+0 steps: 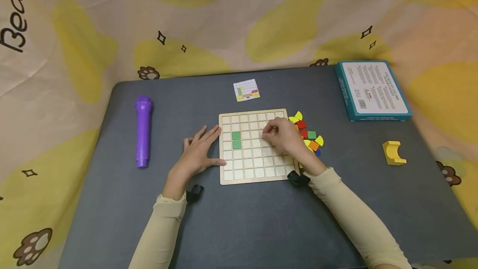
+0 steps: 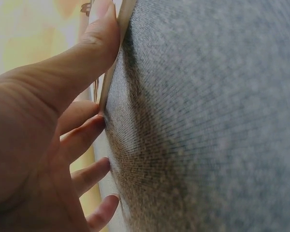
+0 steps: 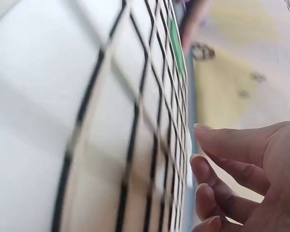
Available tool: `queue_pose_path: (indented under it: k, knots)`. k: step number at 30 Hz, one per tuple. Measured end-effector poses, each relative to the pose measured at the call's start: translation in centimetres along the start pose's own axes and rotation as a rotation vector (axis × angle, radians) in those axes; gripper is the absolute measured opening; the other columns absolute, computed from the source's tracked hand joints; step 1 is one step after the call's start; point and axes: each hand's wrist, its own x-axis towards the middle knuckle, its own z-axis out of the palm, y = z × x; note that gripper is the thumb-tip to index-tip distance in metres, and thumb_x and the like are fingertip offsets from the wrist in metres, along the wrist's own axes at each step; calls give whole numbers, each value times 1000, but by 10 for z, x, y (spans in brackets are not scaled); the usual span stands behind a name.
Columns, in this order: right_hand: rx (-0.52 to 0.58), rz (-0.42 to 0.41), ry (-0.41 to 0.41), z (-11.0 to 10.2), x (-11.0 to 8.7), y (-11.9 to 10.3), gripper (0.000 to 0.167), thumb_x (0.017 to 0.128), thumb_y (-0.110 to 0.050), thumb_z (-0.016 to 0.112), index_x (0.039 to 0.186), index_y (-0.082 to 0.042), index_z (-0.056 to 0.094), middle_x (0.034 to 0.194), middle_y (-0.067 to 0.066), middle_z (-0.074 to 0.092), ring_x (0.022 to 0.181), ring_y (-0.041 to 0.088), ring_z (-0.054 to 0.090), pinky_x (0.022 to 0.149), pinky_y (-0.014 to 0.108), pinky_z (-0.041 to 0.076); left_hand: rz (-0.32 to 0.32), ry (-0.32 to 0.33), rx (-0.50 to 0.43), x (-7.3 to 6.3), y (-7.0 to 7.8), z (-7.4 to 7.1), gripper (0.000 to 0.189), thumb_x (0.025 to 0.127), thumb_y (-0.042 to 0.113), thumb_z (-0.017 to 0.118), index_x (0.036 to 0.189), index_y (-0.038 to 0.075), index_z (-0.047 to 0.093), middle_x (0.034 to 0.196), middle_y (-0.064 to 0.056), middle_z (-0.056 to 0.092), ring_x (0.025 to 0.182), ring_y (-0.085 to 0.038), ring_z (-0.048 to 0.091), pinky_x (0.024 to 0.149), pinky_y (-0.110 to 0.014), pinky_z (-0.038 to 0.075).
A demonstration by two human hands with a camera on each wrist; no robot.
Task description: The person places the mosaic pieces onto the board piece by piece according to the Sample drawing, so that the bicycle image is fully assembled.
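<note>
A square wooden grid board [image 1: 223, 177] with white cells lies on the dark table. Two green square tiles [image 1: 236, 140] sit one above the other in its left part. At the board's left edge my left hand [image 1: 199, 151] has its fingers spread, with the thumb on the rim [image 2: 117, 36] and fingertips touching the side. Over the board's right half hovers my right hand [image 1: 282, 136], fingers bent and thumb near the index finger. In the right wrist view a gap shows between those fingertips [image 3: 199, 160], with nothing visible in it.
Loose coloured tiles [image 1: 311, 135] lie along the board's right side, partly behind the right hand. A small pattern card [image 1: 246, 90] lies beyond the board. A purple microphone-shaped object [image 1: 143, 132] is at left; a teal box [image 1: 375, 90] and yellow arched block [image 1: 393, 153] are at right.
</note>
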Motion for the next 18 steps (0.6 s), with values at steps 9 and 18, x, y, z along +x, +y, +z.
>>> queue_pose_path:
  k: [9,18]
  knots:
    - [-35,151,-1,-64,-20,47,15,98,-11,77,108,0,77,101,19,72,83,28,57,68,34,47,5,5,-5,-1,-1,0,113,82,40,92,171,20,25,179,1,21,166,-37,11,112,-65,19]
    - [-78,248,-76,-93,-34,80,25,100,-15,74,119,2,73,105,21,67,86,29,55,71,35,45,0,-1,3,0,-1,1,113,82,41,91,171,21,25,179,1,21,166,-37,11,112,-65,20]
